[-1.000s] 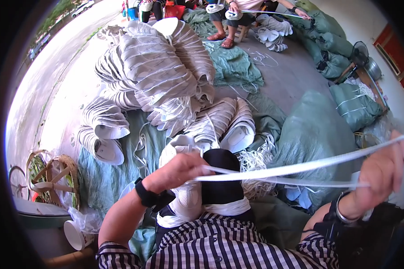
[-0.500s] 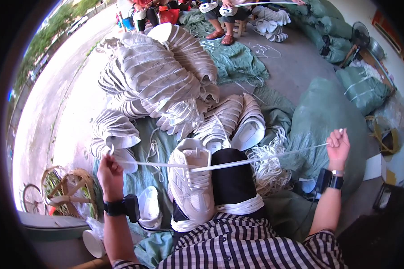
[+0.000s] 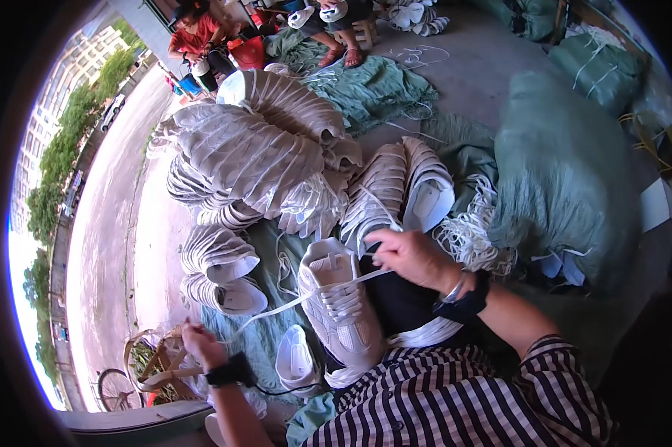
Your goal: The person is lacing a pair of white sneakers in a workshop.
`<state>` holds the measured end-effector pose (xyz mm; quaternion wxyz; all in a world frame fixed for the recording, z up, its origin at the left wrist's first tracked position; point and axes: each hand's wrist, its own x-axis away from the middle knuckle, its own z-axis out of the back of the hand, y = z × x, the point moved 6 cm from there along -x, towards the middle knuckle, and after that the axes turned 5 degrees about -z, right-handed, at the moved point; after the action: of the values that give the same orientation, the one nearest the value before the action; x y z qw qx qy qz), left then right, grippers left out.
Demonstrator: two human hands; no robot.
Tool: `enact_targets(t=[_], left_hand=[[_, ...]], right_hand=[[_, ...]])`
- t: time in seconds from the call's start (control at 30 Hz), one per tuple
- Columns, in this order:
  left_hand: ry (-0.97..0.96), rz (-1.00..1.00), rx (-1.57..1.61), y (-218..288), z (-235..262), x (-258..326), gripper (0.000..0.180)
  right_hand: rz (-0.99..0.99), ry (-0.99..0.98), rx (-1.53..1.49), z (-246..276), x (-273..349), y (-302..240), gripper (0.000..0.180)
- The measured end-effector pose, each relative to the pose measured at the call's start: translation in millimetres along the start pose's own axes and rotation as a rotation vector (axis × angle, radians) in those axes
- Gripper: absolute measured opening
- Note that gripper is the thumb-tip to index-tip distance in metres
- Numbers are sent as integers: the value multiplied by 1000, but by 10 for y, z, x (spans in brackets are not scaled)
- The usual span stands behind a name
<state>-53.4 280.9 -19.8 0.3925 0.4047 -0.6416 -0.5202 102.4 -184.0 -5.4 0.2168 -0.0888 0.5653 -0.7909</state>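
A white sneaker (image 3: 338, 305) rests on my lap, toe toward me, with a white lace (image 3: 291, 302) threaded through its eyelets. My right hand (image 3: 412, 257) pinches one end of the lace just above the shoe's tongue. My left hand (image 3: 199, 344) is stretched out low to the left and grips the other end, so the lace runs taut from the shoe to it. Both wrists wear black bands.
Big stacks of nested white sneakers (image 3: 254, 153) lie ahead on green cloth. A bundle of loose white laces (image 3: 476, 238) is to the right, beside a stuffed green sack (image 3: 567, 179). Other people (image 3: 202, 37) sit at the far end. A white shoe (image 3: 297, 359) lies by my left knee.
The right hand has come in from far right to the shoe's tongue. The left hand has dropped lower and further left, pulling the lace through.
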Motion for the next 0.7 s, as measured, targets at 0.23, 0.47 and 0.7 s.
enact_targets(t=[0.23,0.47,0.7], left_hand=[[-781,-270,-247,-257,-1176,1384,9],[-1042,-144,-562,-311,-1423,1896,11],[-1114,-74,-445,-382,-1303,1868,21]], right_hand=[[-204,-237,89,-376,-11,67,10],[-50,-36,404,-404,24,65,12],[26,-82,506,-450,12,63,13]])
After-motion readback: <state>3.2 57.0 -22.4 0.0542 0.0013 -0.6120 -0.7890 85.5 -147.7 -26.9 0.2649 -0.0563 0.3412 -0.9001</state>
